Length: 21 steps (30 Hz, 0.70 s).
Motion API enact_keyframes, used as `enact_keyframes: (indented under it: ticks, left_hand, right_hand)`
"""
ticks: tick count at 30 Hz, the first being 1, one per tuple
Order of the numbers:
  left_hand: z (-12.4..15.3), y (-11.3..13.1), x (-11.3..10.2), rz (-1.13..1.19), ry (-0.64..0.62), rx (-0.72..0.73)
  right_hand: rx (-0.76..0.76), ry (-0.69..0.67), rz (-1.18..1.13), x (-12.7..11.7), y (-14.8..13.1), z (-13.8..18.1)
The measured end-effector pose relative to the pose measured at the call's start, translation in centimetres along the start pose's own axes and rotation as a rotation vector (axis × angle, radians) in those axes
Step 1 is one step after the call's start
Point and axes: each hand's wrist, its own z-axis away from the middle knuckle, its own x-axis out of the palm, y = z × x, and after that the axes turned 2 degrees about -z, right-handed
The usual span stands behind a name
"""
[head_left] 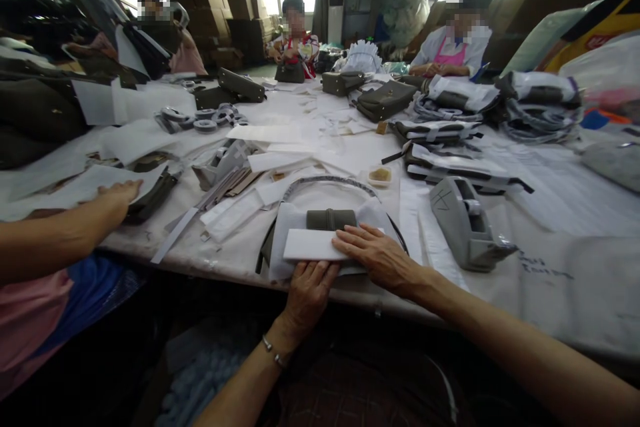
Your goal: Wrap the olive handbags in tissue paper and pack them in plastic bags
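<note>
Looking at one olive-green bag (267,250), smooth and leathery, lying right at the near edge of the counter (365,147). Partly covered by a thin white sheet (294,215), with a handle (327,180) in shiny, crinkled wrap arching up toward 12 o'clock. Across the front, one long rectangular white pad (307,245), foam or folded paper, can't tell which.

Down at 6 o'clock, the left hand (311,290), fingertips on the near edge of the white pad. Can't tell if pinching or just resting. One silvery bangle (273,351) on that wrist. Coming in from about 4 o'clock, the right hand (377,255), flat with fingers a bit spread, laid over the right end of the pad.

Writing-wise, slim pickings: one hand-drawn mark, kinda like an X or H, on the chunky grey tape dispenser (455,227) at 3 o'clock. Past it, some pen scrawl (545,267), too blurry to read. Same for a red patch (597,41) way up at 2.

Also spotting one small clear plastic box (380,175) at 1 o'clock, plus two partly wrapped bags (460,167) nearest at 2, with more piled behind, too jumbled to count. Three co-workers (307,50) between 11 and 1, plus a co-worker's hand (117,193) at 10.
</note>
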Motion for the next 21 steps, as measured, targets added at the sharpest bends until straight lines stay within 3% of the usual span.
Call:
enact_keyframes:
  ticks: [8,14,18,21]
  left_hand:
    - [0.1,-0.7,-0.8,0.164,0.0,0.051]
    - [-0.7,-1.3,-4.0,0.384,0.004,0.12]
    - [-3.7,-0.8,-5.6,0.293,-0.003,0.124]
    - [-5.8,-1.0,-4.4,0.104,-0.121,0.047]
  right_hand:
    - [-0.085,0.019,0.03,0.4,0.4,0.4]
    - [-0.105,0.047,0.024,1.3,1.1,1.1]
    - [-0.117,0.041,-0.007,1.1,1.1,0.9]
    - [-0.107,0.031,-0.037,0.9,1.3,0.7]
